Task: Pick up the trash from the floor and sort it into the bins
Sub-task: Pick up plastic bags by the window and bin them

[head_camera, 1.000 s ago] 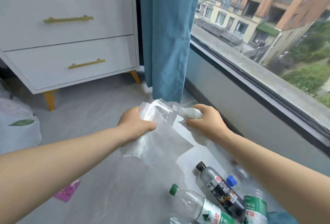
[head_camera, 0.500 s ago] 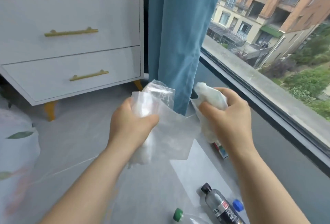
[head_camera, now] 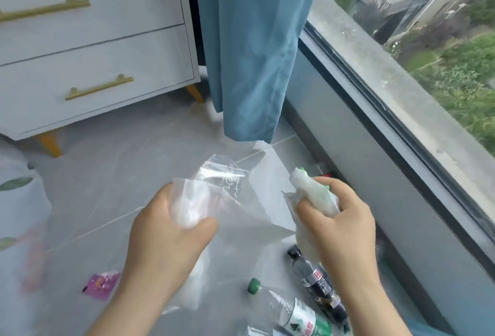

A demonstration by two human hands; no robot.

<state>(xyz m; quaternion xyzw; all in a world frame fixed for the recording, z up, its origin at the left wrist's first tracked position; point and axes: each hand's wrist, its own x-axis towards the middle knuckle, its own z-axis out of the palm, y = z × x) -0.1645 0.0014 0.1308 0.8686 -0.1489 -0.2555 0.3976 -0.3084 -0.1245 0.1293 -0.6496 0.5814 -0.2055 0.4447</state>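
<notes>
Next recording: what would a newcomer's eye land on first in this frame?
Centre frame, the left hand grips a clear plastic bag while the right hand grips a crumpled white wad beside it. Below them on the floor lie a dark bottle, a green-capped bottle and, further left, a pink wrapper. A blue curtain hangs behind, between a white dresser and the window.

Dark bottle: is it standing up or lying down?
Lying down. The dark bottle lies on its side on the floor, black cap on.
</notes>
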